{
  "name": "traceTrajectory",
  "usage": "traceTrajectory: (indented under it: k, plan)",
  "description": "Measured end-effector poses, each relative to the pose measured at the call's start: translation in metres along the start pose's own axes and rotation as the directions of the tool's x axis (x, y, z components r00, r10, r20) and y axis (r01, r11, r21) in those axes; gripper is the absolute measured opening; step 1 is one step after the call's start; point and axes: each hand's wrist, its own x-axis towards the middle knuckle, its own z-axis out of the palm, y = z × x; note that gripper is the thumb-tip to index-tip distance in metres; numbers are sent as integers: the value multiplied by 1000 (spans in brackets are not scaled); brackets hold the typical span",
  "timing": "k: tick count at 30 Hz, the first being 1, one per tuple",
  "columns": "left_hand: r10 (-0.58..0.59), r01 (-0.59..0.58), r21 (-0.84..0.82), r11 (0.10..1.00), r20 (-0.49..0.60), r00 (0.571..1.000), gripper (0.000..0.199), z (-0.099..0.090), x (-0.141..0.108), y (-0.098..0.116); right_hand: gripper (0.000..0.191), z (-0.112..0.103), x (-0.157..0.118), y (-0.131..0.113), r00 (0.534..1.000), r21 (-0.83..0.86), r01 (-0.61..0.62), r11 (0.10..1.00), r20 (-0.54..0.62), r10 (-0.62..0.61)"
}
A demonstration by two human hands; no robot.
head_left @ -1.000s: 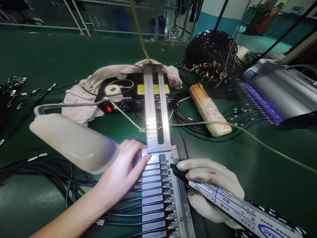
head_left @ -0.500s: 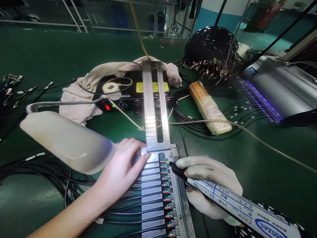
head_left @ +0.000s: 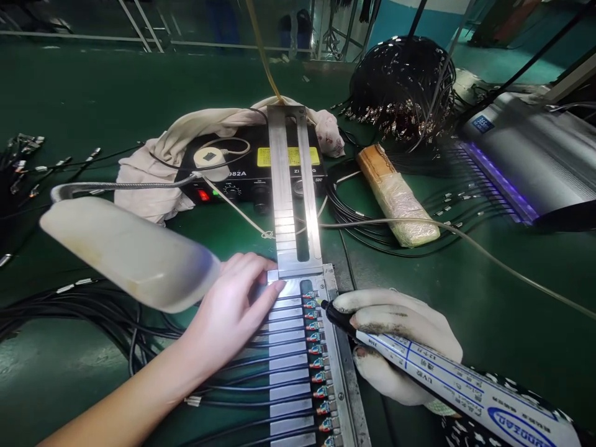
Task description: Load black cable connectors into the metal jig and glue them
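Head view, live, clock read from the middle: just past nine o'clock, loose cable ends (head_left: 23,161) bunch on the green counter (head_left: 139,74). Nearer, between eight and nine, sits the pale lamp (head_left: 130,254), with a control box (head_left: 242,186) up at ten, red switch glowing. And the left hand (head_left: 233,307), bare, at half past seven! Thumb laid on the jig's far end, index bent close to it; whether those fingers pinch anything, I cannot tell. At six, the metal jig (head_left: 348,410) carries the row of connectors (head_left: 315,337), wired ends side by side, black cables trailing left. Over at four, the gloved right hand (head_left: 400,341) has its fingers wrapped snugly round a printed tube (head_left: 423,372), nozzle right by the connectors near the far end; contact is too fine to call. How far along? The row looks loaded, and the nozzle's place suggests work at one end of it; which ends are finished, I can't judge. Containers now: the tube's label reads "UV", its contents hidden. Just before three, cables run up to a silver box (head_left: 535,161) glowing violet, its inside out of sight.
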Motion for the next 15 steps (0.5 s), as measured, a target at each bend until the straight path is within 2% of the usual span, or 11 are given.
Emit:
traceTrajectory:
  k: [15]
  plan:
    - [-14, 13, 4, 1000, 24, 1000, 16, -1, 0, 0, 20, 0, 1, 0, 1000, 24, 14, 1000, -26, -14]
